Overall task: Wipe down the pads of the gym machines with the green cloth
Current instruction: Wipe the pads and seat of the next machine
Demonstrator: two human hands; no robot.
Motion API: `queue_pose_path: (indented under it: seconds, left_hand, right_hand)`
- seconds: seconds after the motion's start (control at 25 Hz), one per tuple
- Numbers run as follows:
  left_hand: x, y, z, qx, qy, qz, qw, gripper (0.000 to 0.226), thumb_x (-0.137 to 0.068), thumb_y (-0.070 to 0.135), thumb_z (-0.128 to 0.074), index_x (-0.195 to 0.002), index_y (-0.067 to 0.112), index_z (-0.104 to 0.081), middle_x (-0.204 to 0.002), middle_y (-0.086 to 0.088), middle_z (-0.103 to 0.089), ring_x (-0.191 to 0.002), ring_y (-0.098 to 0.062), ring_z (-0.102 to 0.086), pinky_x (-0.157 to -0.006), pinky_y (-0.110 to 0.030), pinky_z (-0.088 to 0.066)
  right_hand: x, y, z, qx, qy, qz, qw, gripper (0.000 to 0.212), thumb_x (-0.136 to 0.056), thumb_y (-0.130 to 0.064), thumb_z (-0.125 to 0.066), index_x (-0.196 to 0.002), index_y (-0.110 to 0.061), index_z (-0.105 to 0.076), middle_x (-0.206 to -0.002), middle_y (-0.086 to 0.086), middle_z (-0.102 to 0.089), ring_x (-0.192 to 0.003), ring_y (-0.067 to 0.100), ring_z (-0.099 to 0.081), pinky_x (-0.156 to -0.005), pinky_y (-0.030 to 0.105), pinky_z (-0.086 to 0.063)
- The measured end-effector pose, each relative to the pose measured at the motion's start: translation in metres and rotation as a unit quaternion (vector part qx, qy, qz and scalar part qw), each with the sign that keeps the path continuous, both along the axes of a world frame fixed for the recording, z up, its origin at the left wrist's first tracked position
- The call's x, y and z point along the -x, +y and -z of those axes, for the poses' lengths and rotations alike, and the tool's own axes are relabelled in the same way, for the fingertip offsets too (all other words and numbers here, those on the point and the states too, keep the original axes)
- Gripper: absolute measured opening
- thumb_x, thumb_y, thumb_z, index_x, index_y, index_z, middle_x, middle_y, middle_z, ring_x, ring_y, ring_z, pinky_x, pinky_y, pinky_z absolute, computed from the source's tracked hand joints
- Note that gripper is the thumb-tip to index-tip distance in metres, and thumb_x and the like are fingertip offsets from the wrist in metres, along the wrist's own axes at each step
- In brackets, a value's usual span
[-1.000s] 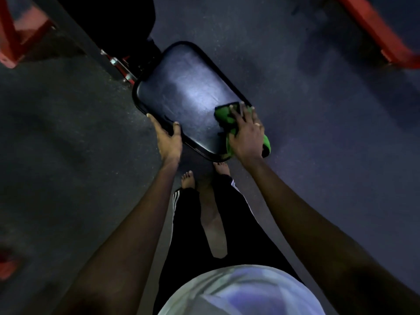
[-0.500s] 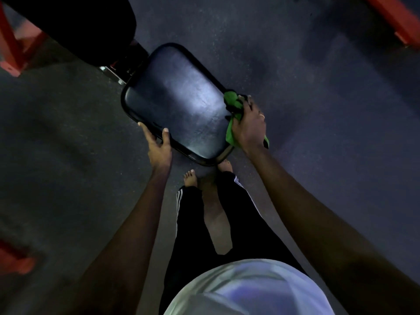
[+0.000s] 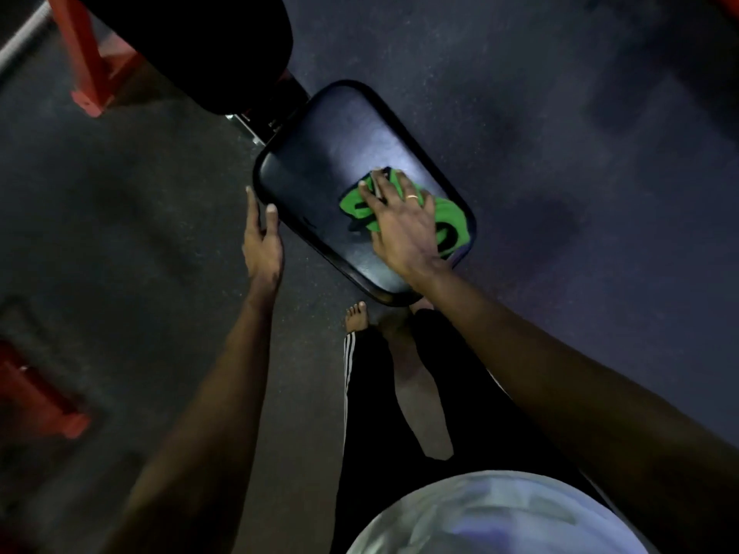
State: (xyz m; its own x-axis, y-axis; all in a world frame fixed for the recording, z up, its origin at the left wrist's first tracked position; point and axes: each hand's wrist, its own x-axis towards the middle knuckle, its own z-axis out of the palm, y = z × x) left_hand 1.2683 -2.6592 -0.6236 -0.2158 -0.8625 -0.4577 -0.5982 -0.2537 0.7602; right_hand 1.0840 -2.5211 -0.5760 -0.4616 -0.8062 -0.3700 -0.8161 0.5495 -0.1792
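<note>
The black vinyl seat pad (image 3: 320, 161), a rounded rectangle, lies with its long axis running from far left to near right. The crumpled green cloth (image 3: 448, 219) sits on the pad's near-right part, close to the right edge. The right hand (image 3: 400, 227) lies flat on top of the cloth, fingers spread and pointing far-left, pressing it to the vinyl; a ring shows on one finger. The left hand (image 3: 262, 245) is at the pad's left edge with fingers straight and gripping nothing; whether it touches the rim cannot be told. Both arms reach forward from the near side. Far left, a second dark cushion (image 3: 200, 42) adjoins the pad, beside a red steel frame (image 3: 82, 62). A bare foot (image 3: 356, 315) stands on the dark speckled floor (image 3: 560, 153) just under the pad's near end.
</note>
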Motion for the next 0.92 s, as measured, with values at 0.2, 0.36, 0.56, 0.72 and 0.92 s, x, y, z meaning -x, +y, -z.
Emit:
queue_pose_path:
  seconds: [0.2, 0.36, 0.56, 0.72, 0.92]
  left_hand:
    - [-0.005, -0.050, 0.006, -0.012, 0.003, 0.060, 0.998, 0.050, -0.100, 0.034, -0.056, -0.149, 0.022, -0.049, -0.147, 0.001, -0.054, -0.136, -0.013, -0.051, -0.115, -0.035, -0.042]
    - [-0.007, -0.047, 0.002, -0.020, 0.000, 0.087, 0.996, 0.056, -0.101, 0.032, -0.058, -0.153, 0.024, -0.041, -0.151, 0.001, -0.049, -0.139, -0.009, -0.045, -0.117, -0.031, -0.037]
    - [0.009, -0.020, -0.010, -0.075, -0.005, 0.083, 0.994, 0.079, -0.098, 0.047, -0.057, -0.161, 0.033, -0.011, -0.156, -0.006, -0.043, -0.143, -0.022, -0.042, -0.120, -0.036, -0.032]
    - [0.032, 0.014, -0.013, -0.082, -0.010, -0.010, 0.996, 0.077, -0.103, 0.044, -0.051, -0.161, 0.032, -0.002, -0.155, -0.015, -0.043, -0.139, -0.030, -0.047, -0.114, -0.031, -0.035]
    - [0.075, 0.048, -0.016, -0.091, 0.016, -0.146, 0.985, 0.087, -0.100, 0.042, -0.057, -0.161, 0.030, 0.003, -0.155, -0.025, -0.038, -0.141, -0.039, -0.041, -0.112, -0.034, -0.034]
  right_hand:
    - [-0.036, -0.046, 0.003, 0.023, 0.012, -0.089, 0.996, 0.073, -0.089, -0.030, -0.066, -0.154, -0.030, -0.033, -0.165, 0.000, -0.024, -0.151, 0.030, -0.022, -0.115, 0.054, -0.024]
    - [-0.048, -0.024, 0.006, 0.049, 0.013, -0.243, 0.969, 0.067, -0.083, -0.028, -0.069, -0.145, -0.037, -0.048, -0.162, -0.004, -0.032, -0.148, 0.028, -0.029, -0.115, 0.053, -0.026]
    - [-0.031, 0.032, 0.004, 0.048, -0.008, -0.291, 0.956, 0.063, -0.076, -0.036, -0.069, -0.138, -0.039, -0.056, -0.158, -0.007, -0.039, -0.145, 0.026, -0.036, -0.112, 0.050, -0.030]
    - [0.019, 0.057, -0.001, 0.033, -0.003, -0.164, 0.986, 0.076, -0.076, -0.034, -0.067, -0.148, -0.040, -0.042, -0.161, -0.004, -0.034, -0.146, 0.029, -0.034, -0.109, 0.050, -0.034]
    - [0.046, 0.025, 0.009, 0.033, 0.016, 0.021, 0.999, 0.062, -0.086, -0.040, -0.059, -0.146, -0.039, -0.045, -0.158, 0.001, -0.039, -0.142, 0.032, -0.038, -0.105, 0.055, -0.040]
